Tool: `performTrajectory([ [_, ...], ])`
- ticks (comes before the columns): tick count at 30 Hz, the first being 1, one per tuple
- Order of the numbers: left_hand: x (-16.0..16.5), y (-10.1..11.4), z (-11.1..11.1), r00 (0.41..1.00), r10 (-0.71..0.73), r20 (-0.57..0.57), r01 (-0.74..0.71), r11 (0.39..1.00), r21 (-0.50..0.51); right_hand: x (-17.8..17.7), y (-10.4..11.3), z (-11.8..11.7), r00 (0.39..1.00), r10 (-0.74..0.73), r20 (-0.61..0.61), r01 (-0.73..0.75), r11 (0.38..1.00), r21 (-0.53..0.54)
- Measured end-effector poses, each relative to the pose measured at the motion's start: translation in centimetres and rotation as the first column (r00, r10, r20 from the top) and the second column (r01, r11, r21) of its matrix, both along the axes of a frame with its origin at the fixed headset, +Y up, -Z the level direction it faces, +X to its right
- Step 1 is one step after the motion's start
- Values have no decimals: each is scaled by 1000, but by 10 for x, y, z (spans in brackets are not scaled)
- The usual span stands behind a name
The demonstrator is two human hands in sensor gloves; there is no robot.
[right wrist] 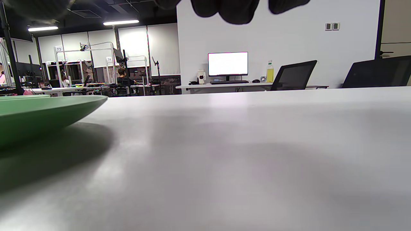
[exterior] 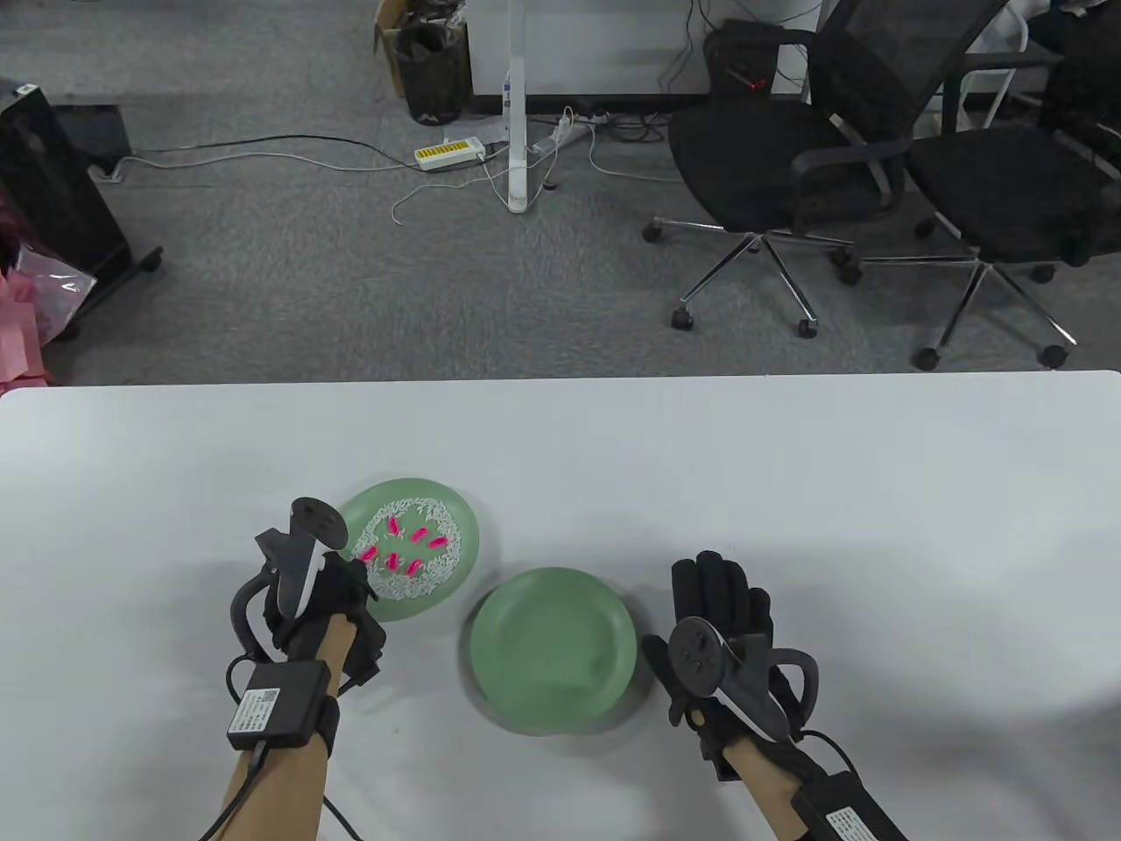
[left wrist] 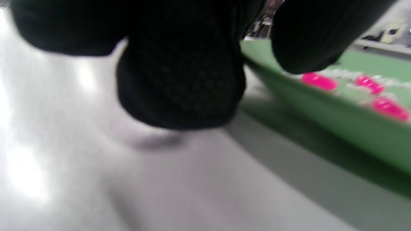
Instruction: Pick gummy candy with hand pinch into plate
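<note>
Several pink gummy candies (exterior: 410, 550) lie on white rice in a green plate (exterior: 466, 526) at the table's left middle. An empty green plate (exterior: 552, 653) sits to its right and nearer me; its rim looks blurred. My left hand (exterior: 355, 574) is at the rice plate's near-left rim, fingers apart and holding nothing. In the left wrist view its fingertips (left wrist: 179, 80) hang just over the table beside the plate's wall (left wrist: 321, 112), with candies (left wrist: 318, 81) close behind. My right hand (exterior: 718, 583) rests flat on the table, right of the empty plate (right wrist: 48, 109).
The white table (exterior: 788, 491) stretches far and right of the plates. Its far edge borders a carpeted floor with black office chairs (exterior: 788, 166). In the right wrist view only the fingertips (right wrist: 231, 9) show, at the top edge.
</note>
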State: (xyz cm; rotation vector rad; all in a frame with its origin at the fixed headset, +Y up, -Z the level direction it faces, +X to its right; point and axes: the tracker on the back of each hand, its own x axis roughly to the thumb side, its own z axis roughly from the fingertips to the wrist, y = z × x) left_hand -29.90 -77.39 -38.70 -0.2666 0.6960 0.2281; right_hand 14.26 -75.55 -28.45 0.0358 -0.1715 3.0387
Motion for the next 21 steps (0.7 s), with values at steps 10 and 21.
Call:
performTrajectory([
  [10, -37, -24, 22, 835, 532, -145, -495, 839, 228, -7, 5, 2, 999, -33, -20, 33, 999, 0],
  [21, -45, -10, 79, 635, 772, 38, -746, 599, 289, -42, 44, 10, 985, -130, -112, 132, 991, 8],
])
